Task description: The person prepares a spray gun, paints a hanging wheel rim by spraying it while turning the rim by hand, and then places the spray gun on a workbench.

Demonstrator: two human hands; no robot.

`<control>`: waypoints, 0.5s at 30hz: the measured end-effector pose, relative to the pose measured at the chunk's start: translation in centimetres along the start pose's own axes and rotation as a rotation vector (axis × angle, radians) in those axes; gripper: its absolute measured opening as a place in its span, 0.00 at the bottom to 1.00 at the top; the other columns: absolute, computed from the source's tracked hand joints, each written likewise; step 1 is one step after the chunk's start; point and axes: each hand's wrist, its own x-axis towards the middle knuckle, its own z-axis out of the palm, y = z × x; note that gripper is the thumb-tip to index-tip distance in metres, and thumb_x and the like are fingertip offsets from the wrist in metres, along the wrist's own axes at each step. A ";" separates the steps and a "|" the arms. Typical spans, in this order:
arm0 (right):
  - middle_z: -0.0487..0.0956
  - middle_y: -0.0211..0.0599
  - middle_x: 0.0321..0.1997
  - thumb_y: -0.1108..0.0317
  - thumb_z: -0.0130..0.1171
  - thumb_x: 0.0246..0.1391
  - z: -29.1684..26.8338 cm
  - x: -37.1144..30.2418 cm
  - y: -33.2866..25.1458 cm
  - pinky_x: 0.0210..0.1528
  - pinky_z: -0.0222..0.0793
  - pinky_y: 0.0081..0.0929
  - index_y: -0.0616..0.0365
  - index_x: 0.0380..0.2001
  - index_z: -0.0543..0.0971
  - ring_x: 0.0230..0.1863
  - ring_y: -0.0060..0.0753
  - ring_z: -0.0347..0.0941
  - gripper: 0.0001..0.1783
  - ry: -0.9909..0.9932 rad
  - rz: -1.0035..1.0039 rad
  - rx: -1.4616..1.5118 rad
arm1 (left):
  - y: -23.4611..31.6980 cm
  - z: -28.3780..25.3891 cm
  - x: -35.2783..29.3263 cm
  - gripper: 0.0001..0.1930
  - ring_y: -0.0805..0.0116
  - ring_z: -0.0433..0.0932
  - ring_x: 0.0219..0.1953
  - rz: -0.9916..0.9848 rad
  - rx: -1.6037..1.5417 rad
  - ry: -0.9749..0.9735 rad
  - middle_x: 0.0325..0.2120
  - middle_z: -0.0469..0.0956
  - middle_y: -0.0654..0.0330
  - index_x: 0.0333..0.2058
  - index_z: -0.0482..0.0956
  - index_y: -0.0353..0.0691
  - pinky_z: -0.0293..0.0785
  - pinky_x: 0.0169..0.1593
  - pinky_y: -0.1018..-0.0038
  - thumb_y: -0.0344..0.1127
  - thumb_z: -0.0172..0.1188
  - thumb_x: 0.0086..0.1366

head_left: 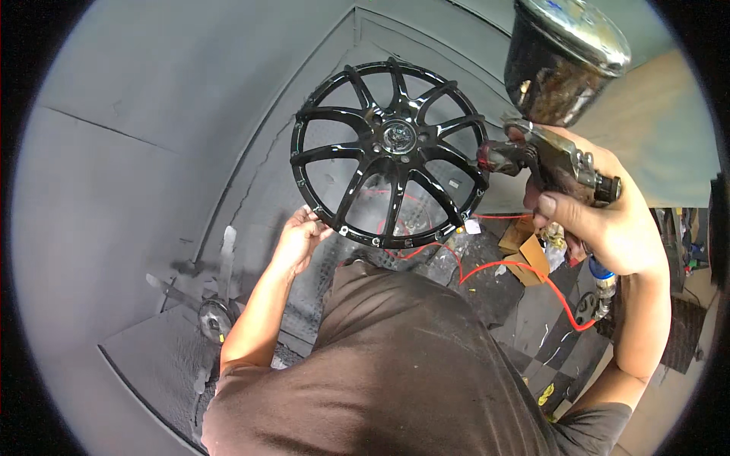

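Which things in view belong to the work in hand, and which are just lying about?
In use:
black wheel, edge in left hand
spray gun, in right hand
red hose, meeting a metal coupling

Likely lying about:
cardboard box on the floor
yellow item, also on the floor

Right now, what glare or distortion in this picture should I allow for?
Head view: white glints streak the black wheel and the shiny cup atop the spray gun; head view: the edge of the panel at lower left looks bowed, and the corners are black; head view: shading on the gray wall is soft, without hard shadows.
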 end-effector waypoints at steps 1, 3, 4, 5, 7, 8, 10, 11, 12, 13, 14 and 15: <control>0.79 0.33 0.32 0.69 0.66 0.53 0.2 0.5 -0.7 0.24 0.68 0.13 0.62 0.64 0.69 0.33 0.19 0.74 0.35 -0.024 -0.012 -0.018 | -0.2 0.3 -0.4 0.23 0.66 0.77 0.48 -0.003 -0.005 0.001 0.43 0.72 0.63 0.50 0.68 0.36 0.74 0.59 0.65 0.16 0.44 0.53; 0.79 0.33 0.32 0.72 0.64 0.54 0.3 0.8 -2.3 0.24 0.68 0.13 0.61 0.64 0.69 0.33 0.19 0.74 0.34 -0.028 0.168 -0.069 | -0.5 1.2 -1.2 0.24 0.63 0.76 0.50 -0.031 0.017 -0.023 0.46 0.72 0.59 0.52 0.67 0.34 0.74 0.59 0.65 0.16 0.44 0.53; 0.79 0.33 0.32 0.72 0.64 0.54 0.4 1.0 -2.5 0.24 0.68 0.13 0.61 0.64 0.69 0.33 0.19 0.74 0.34 -0.031 0.169 -0.071 | -1.1 1.0 -1.1 0.24 0.60 0.76 0.50 -0.058 0.016 -0.023 0.47 0.71 0.55 0.52 0.65 0.33 0.75 0.57 0.65 0.17 0.44 0.54; 0.79 0.33 0.32 0.73 0.63 0.54 0.4 1.2 -2.6 0.23 0.68 0.13 0.61 0.64 0.69 0.32 0.18 0.74 0.33 -0.056 0.150 -0.046 | -1.4 1.1 -1.4 0.24 0.60 0.76 0.51 -0.080 0.002 -0.035 0.48 0.71 0.54 0.53 0.64 0.33 0.76 0.57 0.65 0.17 0.44 0.55; 0.79 0.32 0.32 0.74 0.62 0.55 0.4 1.4 -2.5 0.22 0.68 0.14 0.60 0.64 0.69 0.31 0.18 0.75 0.32 -0.077 0.135 -0.021 | -1.9 2.4 -2.2 0.25 0.59 0.75 0.53 -0.150 -0.003 -0.014 0.48 0.71 0.54 0.54 0.63 0.31 0.75 0.57 0.65 0.17 0.44 0.55; 0.80 0.32 0.32 0.74 0.61 0.55 0.4 1.6 -2.3 0.22 0.68 0.14 0.59 0.64 0.69 0.31 0.18 0.75 0.32 -0.091 0.124 -0.043 | -2.6 2.8 -2.4 0.25 0.59 0.75 0.54 -0.166 -0.005 -0.043 0.48 0.71 0.53 0.54 0.62 0.31 0.75 0.58 0.66 0.17 0.44 0.55; 0.80 0.32 0.33 0.74 0.61 0.56 0.3 2.2 -2.5 0.21 0.68 0.14 0.58 0.65 0.69 0.30 0.18 0.76 0.32 -0.110 0.112 -0.061 | -3.6 3.8 -3.5 0.25 0.59 0.73 0.57 -0.207 0.019 -0.079 0.52 0.69 0.51 0.54 0.62 0.30 0.74 0.58 0.66 0.18 0.44 0.54; 0.80 0.32 0.34 0.74 0.61 0.56 0.4 2.6 -3.0 0.21 0.68 0.15 0.57 0.64 0.70 0.31 0.18 0.77 0.31 -0.129 0.170 -0.105 | -4.0 4.1 -3.8 0.27 0.59 0.72 0.59 -0.255 0.046 -0.118 0.56 0.67 0.48 0.56 0.61 0.29 0.73 0.59 0.66 0.18 0.45 0.54; 0.81 0.31 0.34 0.74 0.61 0.56 0.6 2.8 -3.3 0.21 0.68 0.15 0.56 0.64 0.70 0.32 0.18 0.77 0.30 -0.145 0.229 -0.151 | -4.6 4.3 -4.0 0.29 0.58 0.72 0.59 -0.267 0.066 -0.171 0.58 0.66 0.48 0.57 0.60 0.28 0.73 0.59 0.66 0.19 0.46 0.54; 0.81 0.31 0.34 0.74 0.61 0.56 0.8 3.0 -3.4 0.21 0.68 0.15 0.56 0.64 0.70 0.32 0.18 0.77 0.30 -0.145 0.229 -0.151 | -5.2 4.6 -4.2 0.30 0.57 0.71 0.60 -0.278 0.086 -0.224 0.59 0.66 0.48 0.59 0.59 0.27 0.73 0.60 0.66 0.19 0.46 0.54; 0.81 0.31 0.34 0.74 0.61 0.57 0.9 3.1 -3.5 0.21 0.68 0.15 0.55 0.64 0.71 0.33 0.19 0.78 0.30 -0.157 0.235 -0.190 | -5.5 5.0 -4.4 0.30 0.57 0.71 0.60 -0.278 0.086 -0.224 0.59 0.66 0.48 0.59 0.59 0.27 0.73 0.60 0.66 0.19 0.46 0.54; 0.81 0.31 0.34 0.73 0.61 0.57 0.9 3.2 -3.5 0.21 0.69 0.15 0.54 0.63 0.71 0.33 0.19 0.78 0.29 -0.169 0.241 -0.230 | -5.7 5.6 -4.7 0.30 0.57 0.71 0.60 -0.289 0.097 -0.252 0.59 0.66 0.47 0.59 0.60 0.27 0.73 0.60 0.66 0.18 0.46 0.54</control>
